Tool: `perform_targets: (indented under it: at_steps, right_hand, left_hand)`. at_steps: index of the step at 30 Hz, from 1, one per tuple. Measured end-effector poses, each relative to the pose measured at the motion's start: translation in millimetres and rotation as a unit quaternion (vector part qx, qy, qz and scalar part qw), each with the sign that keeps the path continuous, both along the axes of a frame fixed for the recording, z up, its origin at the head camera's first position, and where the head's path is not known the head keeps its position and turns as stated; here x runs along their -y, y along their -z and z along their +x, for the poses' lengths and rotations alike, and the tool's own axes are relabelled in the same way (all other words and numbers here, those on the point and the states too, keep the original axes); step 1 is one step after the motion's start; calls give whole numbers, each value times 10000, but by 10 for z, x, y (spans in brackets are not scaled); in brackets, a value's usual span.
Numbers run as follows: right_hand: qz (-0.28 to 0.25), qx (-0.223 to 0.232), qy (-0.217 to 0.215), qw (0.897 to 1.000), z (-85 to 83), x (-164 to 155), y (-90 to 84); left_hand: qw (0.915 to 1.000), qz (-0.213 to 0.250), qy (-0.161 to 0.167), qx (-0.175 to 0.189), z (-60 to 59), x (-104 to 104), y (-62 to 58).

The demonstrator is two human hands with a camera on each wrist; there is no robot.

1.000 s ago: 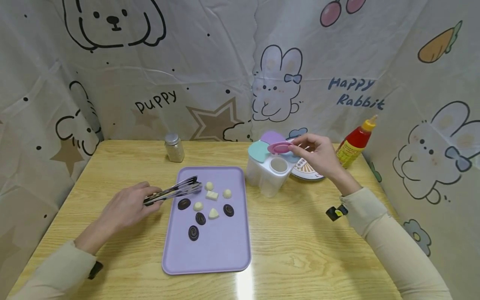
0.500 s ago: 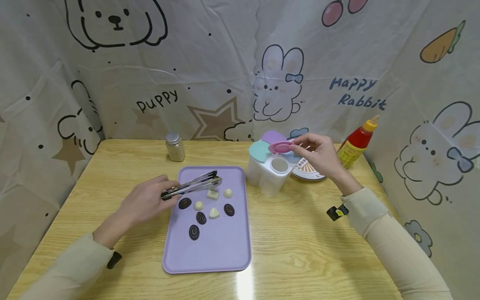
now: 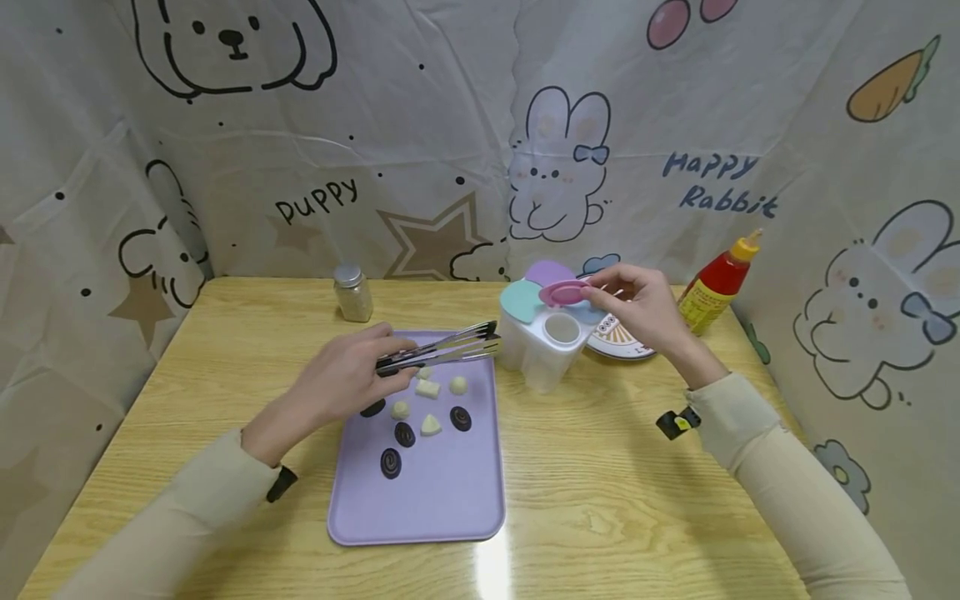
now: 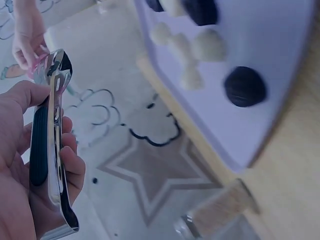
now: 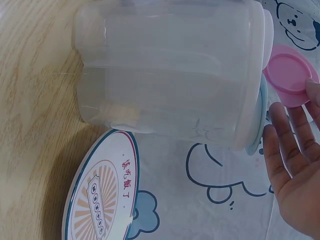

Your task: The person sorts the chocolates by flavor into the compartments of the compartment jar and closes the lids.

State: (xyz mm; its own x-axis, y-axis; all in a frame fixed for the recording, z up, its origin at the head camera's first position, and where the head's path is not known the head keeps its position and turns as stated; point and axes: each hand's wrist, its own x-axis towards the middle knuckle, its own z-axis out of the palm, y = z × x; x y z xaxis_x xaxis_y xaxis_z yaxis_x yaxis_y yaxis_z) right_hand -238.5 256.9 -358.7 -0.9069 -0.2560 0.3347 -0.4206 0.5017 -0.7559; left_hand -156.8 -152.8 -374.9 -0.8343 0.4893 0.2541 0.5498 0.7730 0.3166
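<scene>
My left hand grips metal tongs with black handle grips, held over the far part of the purple tray. The tongs' tips reach the tray's right edge near the container; I cannot tell whether they hold anything. On the tray lie several white pieces and several dark, swirled chocolate-like pieces. My right hand pinches the raised pink lid between thumb and fingers. It belongs to a translucent container with several compartments, whose front round opening is uncovered. Its teal lid and purple lid lie flat.
A patterned plate lies behind the container, partly hidden by it and my right hand. Right of that stands a red squeeze bottle with a yellow cap. A small glass jar stands at the back left, before the printed cloth.
My left hand has moved right and slightly away from me with the tongs, across the tray toward the container. My right hand keeps holding the pink lid up.
</scene>
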Motion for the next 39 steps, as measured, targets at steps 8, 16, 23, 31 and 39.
perform_targets:
  at_steps: [8,16,23,31,39]
  right_hand:
    - [29,-38,4,10000,3,-6,0]
    - [69,-36,26,10000,0,-21,9]
    - [52,-10,-16,10000,-8,-15,0]
    - [1,-5,-43,10000,-12,-15,-5]
    - [3,-26,-70,10000,-18,-5,-5]
  left_hand:
    - [9991,132,396,53,-88,-300,-235]
    - [9974,181,700,-55,-220,-604,-343]
    - [9970,140,762,-46,-329,-717,-330]
    - [9970,6,774,60,-378,-772,-333]
    - [9976,-82,654,228,-416,-787,-346]
